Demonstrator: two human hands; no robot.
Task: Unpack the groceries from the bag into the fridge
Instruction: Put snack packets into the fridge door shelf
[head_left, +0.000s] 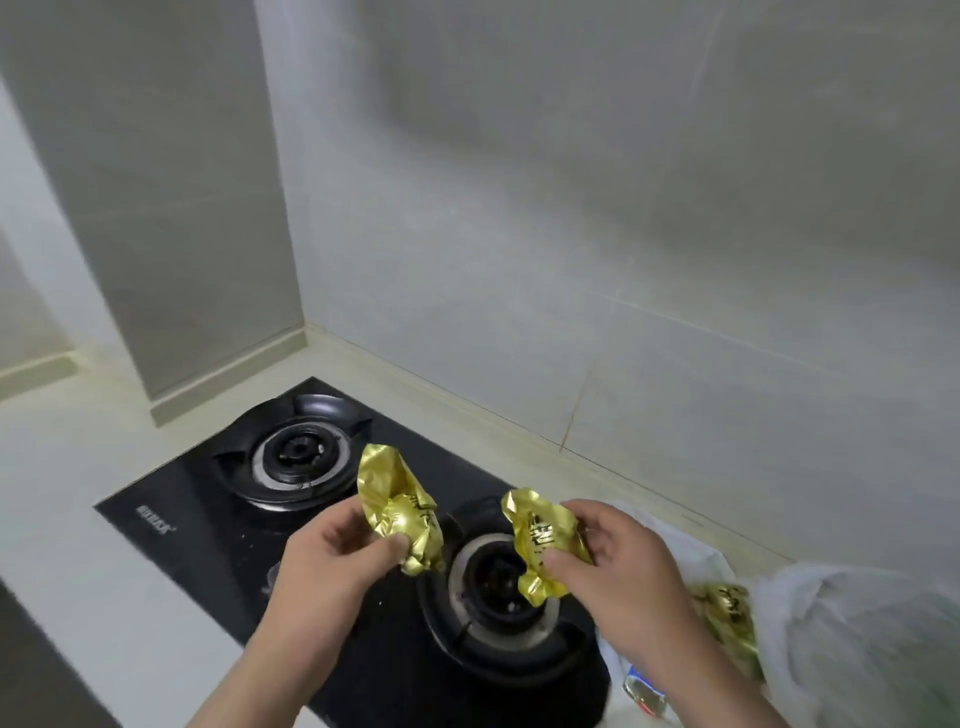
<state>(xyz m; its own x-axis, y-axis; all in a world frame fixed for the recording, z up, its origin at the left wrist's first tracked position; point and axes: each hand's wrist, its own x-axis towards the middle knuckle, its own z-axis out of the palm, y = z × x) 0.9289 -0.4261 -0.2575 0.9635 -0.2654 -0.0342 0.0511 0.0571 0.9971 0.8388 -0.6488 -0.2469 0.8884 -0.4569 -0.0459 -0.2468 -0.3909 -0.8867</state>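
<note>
The left hand (332, 561) pinches a crumpled gold packet (397, 506) between thumb and curled fingers, holding it in the air above the middle of the black stove (197, 519). The right hand (623, 566) grips a second gold packet (543, 540) the same way, thumb in front and fingers behind, over the stove's near burner (493, 587). The two packets are near each other but apart (both carry dark printing too blurred to read). The far burner (298, 454) shows uncovered beyond the left hand. Just right of the stove, a white plastic bag (841, 623) lies slumped on the pale surface (67, 467), its mouth open toward the right forearm. A third gold packet (727, 613) rests inside that bag. At the stove's near right corner lies a small blue and white wrapper (644, 691), partly hidden by the forearm. A grey tiled wall (571, 234) rises behind the stove.
</note>
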